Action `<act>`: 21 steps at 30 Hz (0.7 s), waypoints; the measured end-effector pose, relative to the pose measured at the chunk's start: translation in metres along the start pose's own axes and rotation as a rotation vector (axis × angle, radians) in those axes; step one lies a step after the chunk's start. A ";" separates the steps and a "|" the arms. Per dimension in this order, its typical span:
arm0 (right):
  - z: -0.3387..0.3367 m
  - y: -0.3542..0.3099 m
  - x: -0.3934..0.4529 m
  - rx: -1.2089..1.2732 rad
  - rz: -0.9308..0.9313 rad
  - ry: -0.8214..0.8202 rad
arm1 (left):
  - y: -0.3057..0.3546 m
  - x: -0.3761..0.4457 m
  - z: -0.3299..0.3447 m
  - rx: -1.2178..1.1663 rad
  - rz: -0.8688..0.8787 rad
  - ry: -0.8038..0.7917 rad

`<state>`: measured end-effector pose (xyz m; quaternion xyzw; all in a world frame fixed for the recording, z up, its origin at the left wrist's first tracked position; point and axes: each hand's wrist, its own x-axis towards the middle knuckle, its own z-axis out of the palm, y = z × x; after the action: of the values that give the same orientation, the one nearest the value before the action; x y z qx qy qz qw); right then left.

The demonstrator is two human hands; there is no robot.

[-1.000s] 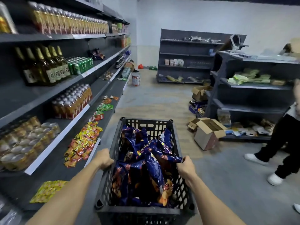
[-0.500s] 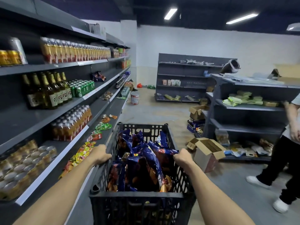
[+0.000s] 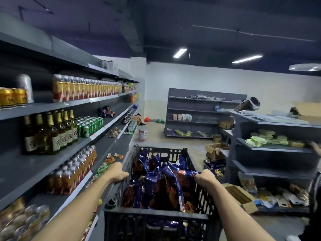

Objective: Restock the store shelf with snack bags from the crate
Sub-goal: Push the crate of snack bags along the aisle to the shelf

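A black plastic crate (image 3: 152,225) is held up in front of me, filled with several dark blue snack bags (image 3: 161,181). My left hand (image 3: 116,173) grips the crate's left rim. Over the right rim my right hand (image 3: 205,177) is closed, its fingers next to the top of a bag. The long grey store shelf (image 3: 111,150) runs along my left, level with the crate. Small snack packets (image 3: 111,159) lie on it just beyond my left hand.
The left shelves hold bottles (image 3: 50,133), green cans (image 3: 90,126) and packed drinks (image 3: 74,169). An open cardboard box (image 3: 240,197) lies on the floor at the right by a grey shelf unit (image 3: 271,146). A person's hand (image 3: 316,147) shows at the right edge.
The crate has risen from low near the floor to shelf height, with both hands staying on its rims. My view has tilted up, and the ceiling and lights show.
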<state>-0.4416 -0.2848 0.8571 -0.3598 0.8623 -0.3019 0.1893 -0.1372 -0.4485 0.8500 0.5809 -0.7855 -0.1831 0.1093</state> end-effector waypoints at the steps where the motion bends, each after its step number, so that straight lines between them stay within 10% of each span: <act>1: 0.000 -0.011 0.009 -0.004 -0.012 0.007 | 0.000 0.014 -0.007 -0.006 0.007 0.009; 21: 0.036 -0.135 0.306 -0.053 -0.108 -0.003 | 0.029 0.318 -0.021 -0.023 -0.039 0.129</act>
<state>-0.5588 -0.5989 0.8859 -0.4113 0.8489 -0.2882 0.1646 -0.2496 -0.7470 0.8682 0.6054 -0.7633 -0.1563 0.1627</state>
